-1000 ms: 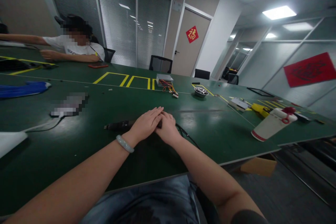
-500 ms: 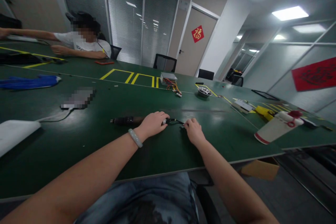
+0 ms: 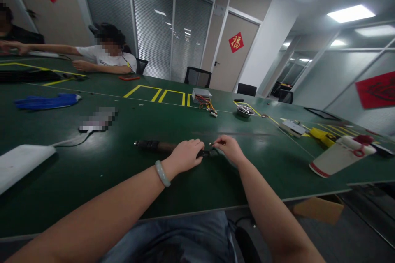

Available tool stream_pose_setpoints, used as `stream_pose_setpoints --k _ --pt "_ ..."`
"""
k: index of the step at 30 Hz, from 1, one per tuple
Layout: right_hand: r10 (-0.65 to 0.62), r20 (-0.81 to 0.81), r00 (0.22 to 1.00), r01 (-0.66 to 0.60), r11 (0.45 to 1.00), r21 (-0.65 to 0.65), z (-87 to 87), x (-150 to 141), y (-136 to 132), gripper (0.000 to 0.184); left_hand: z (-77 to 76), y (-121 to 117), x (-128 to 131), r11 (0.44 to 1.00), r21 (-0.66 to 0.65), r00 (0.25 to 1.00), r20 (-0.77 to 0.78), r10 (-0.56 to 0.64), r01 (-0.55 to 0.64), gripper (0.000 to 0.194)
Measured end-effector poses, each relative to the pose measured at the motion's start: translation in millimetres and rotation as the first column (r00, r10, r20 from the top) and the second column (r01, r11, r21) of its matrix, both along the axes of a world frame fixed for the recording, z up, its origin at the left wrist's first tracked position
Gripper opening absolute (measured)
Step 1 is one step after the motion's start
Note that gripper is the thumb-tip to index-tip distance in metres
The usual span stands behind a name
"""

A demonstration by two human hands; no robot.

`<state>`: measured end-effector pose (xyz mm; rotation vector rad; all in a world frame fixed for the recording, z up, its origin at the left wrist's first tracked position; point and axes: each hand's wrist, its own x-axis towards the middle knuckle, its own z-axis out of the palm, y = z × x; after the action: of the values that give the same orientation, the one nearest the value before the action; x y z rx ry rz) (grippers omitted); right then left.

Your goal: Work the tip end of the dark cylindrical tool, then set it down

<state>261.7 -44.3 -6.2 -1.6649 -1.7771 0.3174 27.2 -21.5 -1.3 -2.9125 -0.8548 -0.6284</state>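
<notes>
Left hand [image 3: 187, 154] on dark tool [image 3: 162, 147], right hand [image 3: 230, 148] pinching beside the cord [image 3: 206, 153]

Tool lies on the green table [image 3: 145, 127], straight ahead of the person, tip pointing left. Hands apart from each other: left curled over the tool's rear, right with fingertips pinched on what looks like a small metal-tipped piece [image 3: 210, 144], just beside the cord. To do this well, I'd say: left palm pressing lightly so the tool can't roll; right pinch close to the metal end; cord slack, no sharp bend near the tool.

Hard to make out from here: tool's rear, covered by left hand. Piece too tiny to identify; can't tell whether it joins the cord. Cord's run lost around the right hand. Flat thing [image 3: 98, 120] on the left is pixelated. White box [image 3: 24, 168] cut off at the left edge; same for whoever owns the dark sleeve [image 3: 27, 35] up there.
</notes>
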Motion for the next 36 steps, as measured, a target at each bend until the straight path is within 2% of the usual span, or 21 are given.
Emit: stream_pose_setpoints --k 3,6,9,17,36 --pt "0.076 0.037 0.996 -0.076 0.997 0.001 -3.8 1.0 -20.3 0.008 -2.5 2.1 4.4 0.999 0.031 1.0 -0.004 -0.021 0.021 0.015" --pt "0.071 0.122 0.99 -0.074 0.997 0.023 -6.9 -3.9 -29.0 0.007 -5.5 2.9 10.1 0.998 0.049 0.999 -0.001 -0.039 0.039 0.01" --pt "0.04 0.177 0.983 -0.048 0.998 0.045 -10.1 -11.5 -28.9 0.005 -9.0 2.6 13.5 0.999 0.033 0.999 0.008 -0.037 0.036 0.008" --pt "0.046 0.197 0.979 -0.056 0.997 0.048 -10.0 -16.3 -31.1 0.007 -11.4 5.3 9.7 0.996 -0.058 0.995 0.078 -0.06 0.064 0.013" --pt "0.046 0.203 0.978 -0.065 0.994 0.087 -13.2 -28.1 -31.7 0.008 -11.5 5.6 10.1 0.993 -0.105 0.994 0.101 -0.044 0.055 0.012"
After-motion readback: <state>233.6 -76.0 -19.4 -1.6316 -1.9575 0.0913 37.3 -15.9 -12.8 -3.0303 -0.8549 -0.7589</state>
